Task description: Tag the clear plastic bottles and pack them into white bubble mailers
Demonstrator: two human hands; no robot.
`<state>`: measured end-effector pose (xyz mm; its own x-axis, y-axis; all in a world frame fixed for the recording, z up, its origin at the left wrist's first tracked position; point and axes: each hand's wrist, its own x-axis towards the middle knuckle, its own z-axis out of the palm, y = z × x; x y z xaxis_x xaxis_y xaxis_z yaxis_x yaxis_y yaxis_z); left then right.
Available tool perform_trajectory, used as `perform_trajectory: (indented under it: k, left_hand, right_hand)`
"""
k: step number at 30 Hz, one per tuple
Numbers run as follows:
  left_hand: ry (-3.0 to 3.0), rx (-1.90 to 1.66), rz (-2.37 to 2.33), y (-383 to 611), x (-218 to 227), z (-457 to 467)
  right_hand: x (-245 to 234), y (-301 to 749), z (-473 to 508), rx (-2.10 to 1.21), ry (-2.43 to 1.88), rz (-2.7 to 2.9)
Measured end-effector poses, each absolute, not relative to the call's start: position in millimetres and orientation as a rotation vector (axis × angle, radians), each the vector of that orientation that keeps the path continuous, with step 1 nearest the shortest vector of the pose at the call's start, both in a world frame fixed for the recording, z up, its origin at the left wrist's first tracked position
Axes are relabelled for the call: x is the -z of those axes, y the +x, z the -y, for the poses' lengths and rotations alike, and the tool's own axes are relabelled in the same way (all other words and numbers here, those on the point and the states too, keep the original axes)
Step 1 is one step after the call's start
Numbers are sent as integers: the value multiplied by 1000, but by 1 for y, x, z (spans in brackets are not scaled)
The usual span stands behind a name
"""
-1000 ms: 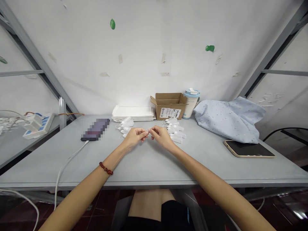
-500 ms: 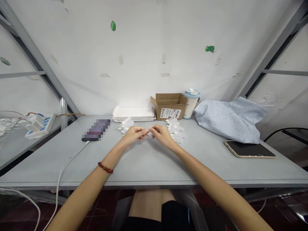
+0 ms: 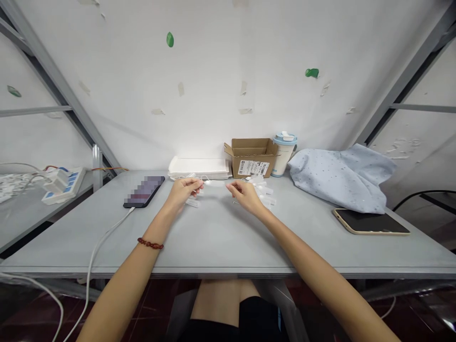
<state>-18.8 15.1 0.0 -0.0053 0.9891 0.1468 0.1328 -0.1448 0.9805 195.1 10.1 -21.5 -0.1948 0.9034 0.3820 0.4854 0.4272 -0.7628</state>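
Observation:
My left hand [image 3: 184, 191] and my right hand [image 3: 245, 194] are raised over the table, each in a pinch, a short way apart. Between them stretches a small translucent white plastic piece [image 3: 216, 184] with a white knob and a thin loop at its left end. My left fingertips pinch that looped end, and my right fingertips hold the opposite end. Similar translucent pieces [image 3: 193, 203] lie partly hidden behind my left hand. More of these pieces [image 3: 267, 192] are piled beyond my right hand.
Along the wall stand a white flat stack [image 3: 199, 167], an open cardboard box [image 3: 253, 166] and a lidded cup [image 3: 282, 159]. Light blue cloth [image 3: 335, 173] and a phone [image 3: 370, 222] lie right. Another phone [image 3: 144, 192] with a cable [image 3: 93, 251] lies left.
My hands have moved apart, the left one leftward. The translucent piece now shows stretched between them; before, the fingertips were close together and hid most of what they held.

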Motion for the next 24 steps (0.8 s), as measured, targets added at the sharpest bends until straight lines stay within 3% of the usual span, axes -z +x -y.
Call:
perform_trajectory:
  k: [6, 14, 24]
  left_hand:
    - [1417, -1539, -1591, -54, 6, -32]
    - [1444, -1435, -1791, -73, 17, -45]
    - [1540, -1261, -2055, -80, 23, -51]
  right_hand:
    - [19, 205, -15, -371, -1345, 2012]
    - [12, 208, -9, -201, -1481, 2249]
    - [1, 218, -8, -234, -1536, 2350]
